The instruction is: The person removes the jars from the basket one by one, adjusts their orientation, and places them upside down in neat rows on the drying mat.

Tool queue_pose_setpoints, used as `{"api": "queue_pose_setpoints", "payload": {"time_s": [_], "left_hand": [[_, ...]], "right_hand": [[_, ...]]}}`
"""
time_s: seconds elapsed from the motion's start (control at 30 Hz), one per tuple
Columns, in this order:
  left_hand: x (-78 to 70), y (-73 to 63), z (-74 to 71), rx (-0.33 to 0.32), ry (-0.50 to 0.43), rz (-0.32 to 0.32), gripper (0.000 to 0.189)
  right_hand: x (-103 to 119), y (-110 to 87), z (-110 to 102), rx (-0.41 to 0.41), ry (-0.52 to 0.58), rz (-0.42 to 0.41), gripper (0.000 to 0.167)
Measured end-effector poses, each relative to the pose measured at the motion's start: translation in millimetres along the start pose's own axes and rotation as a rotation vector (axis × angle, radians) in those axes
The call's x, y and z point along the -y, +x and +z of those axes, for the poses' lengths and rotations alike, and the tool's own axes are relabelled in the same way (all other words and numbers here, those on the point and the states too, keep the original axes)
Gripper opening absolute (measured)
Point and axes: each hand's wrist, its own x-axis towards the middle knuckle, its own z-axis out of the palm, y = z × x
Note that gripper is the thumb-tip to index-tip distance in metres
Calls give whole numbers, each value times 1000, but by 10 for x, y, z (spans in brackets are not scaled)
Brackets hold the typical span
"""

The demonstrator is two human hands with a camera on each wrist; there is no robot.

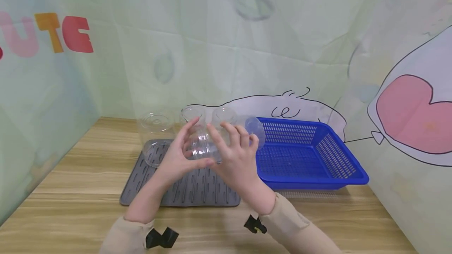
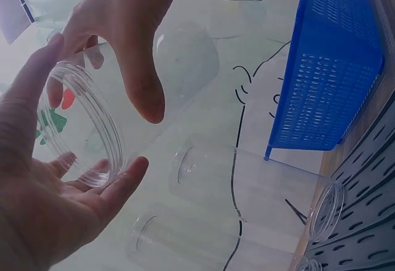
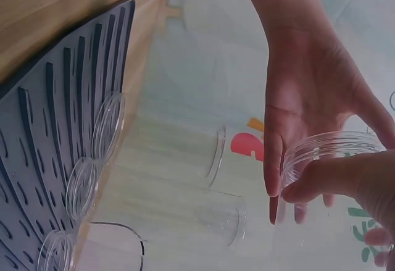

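Both hands hold a clear plastic jar (image 1: pixel 203 150) sideways above the mat. Its threaded mouth (image 2: pixel 110 129) faces left and its round base (image 1: pixel 255 131) points right. My left hand (image 1: pixel 176 160) is around the mouth end, thumb on one side and fingers on the other. My right hand (image 1: pixel 237 158) grips the body, its thumb near the threads in the right wrist view. Three more clear jars stand upside down behind the hands: a left one (image 1: pixel 155 138), a middle one (image 1: pixel 192 112) and a right one (image 1: pixel 224 113).
A grey ridged drying mat (image 1: pixel 183 197) lies on the wooden table (image 1: pixel 70 191) beneath the jars. To its right stands a blue plastic basket (image 1: pixel 303 179) with slotted walls. A printed cloth (image 1: pixel 212 50) hangs behind and at both sides.
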Motion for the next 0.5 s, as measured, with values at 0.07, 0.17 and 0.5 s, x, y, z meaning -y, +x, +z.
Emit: {"api": "queue_pose_setpoints", "payload": {"time_s": [0.07,0.17,0.5], "left_hand": [[3,6,8,-10,4,-4,99],[5,16,14,-20,-8,3,94],[9,6,-12,-38,-28,-22,87]], "right_hand": [[11,-6,1,1,-12,-4,94],[20,-10,1,5,-12,-4,91],[-33,-14,-10,33,76,-12,99]]}}
